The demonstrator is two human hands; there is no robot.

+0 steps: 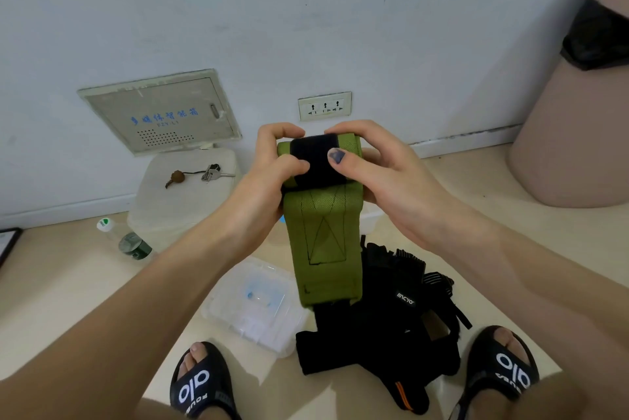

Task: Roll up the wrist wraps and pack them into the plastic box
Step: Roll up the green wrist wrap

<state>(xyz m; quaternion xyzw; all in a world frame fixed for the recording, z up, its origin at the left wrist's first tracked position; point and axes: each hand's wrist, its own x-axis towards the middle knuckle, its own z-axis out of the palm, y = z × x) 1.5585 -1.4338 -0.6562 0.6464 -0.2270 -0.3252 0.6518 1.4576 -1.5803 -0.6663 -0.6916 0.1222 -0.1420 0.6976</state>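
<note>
A green wrist wrap [323, 242] with a black band across its rolled top hangs in front of me, its loose end dangling toward the floor. My left hand [272, 171] grips the left side of the roll, and my right hand [377, 174] grips the right side with the thumb pressed on the black band. Below on the floor lies a clear plastic lid [255, 304]. A clear plastic box [371, 222] shows partly behind the wrap. A heap of black wraps and gloves [384, 321] lies to the right of the lid.
A white lidded bin [183, 195] with keys [211, 172] on top stands by the wall. A water bottle [126, 239] lies on the floor at left. A pink-beige bin [575, 133] stands at right. My feet in black slippers [200, 382] frame the heap.
</note>
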